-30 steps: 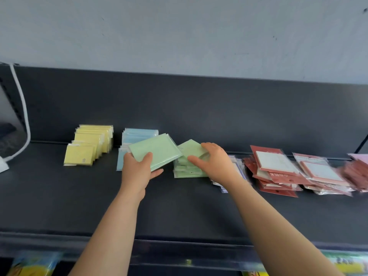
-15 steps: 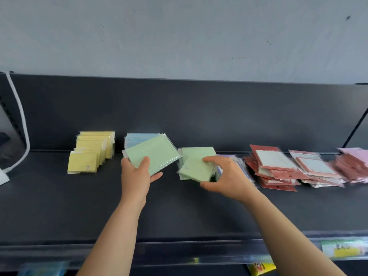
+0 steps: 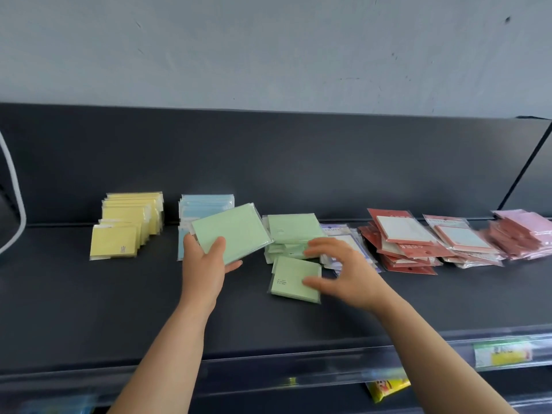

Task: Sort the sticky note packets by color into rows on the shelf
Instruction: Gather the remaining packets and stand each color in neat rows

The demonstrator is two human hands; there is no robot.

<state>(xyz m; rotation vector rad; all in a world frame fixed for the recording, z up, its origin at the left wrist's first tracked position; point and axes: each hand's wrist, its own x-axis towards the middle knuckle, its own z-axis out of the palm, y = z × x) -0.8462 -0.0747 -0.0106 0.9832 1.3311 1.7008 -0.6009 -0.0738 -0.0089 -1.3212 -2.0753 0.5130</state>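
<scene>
My left hand [image 3: 206, 261] grips a small stack of green packets [image 3: 231, 231] held tilted above the shelf [image 3: 89, 309], in front of the blue packets [image 3: 206, 204]. A single green packet [image 3: 294, 279] lies flat on the shelf in front of the green pile [image 3: 294, 231]. My right hand [image 3: 343, 273] hovers over that packet's right edge with fingers spread; its thumb touches the edge. Yellow packets [image 3: 125, 228] form a row at the left.
White-and-purple packets [image 3: 337, 234] lie behind my right hand. Red packets [image 3: 400, 237] and pink ones [image 3: 525, 231] are piled to the right. The shelf's back panel [image 3: 298, 162] rises behind, a clear price rail [image 3: 328, 366] runs along the front, and a white cable [image 3: 15, 189] hangs at the left.
My right hand drew one green packet off the pile toward me, laid it flat on the shelf and loosened its grip. My left hand kept its stack.
</scene>
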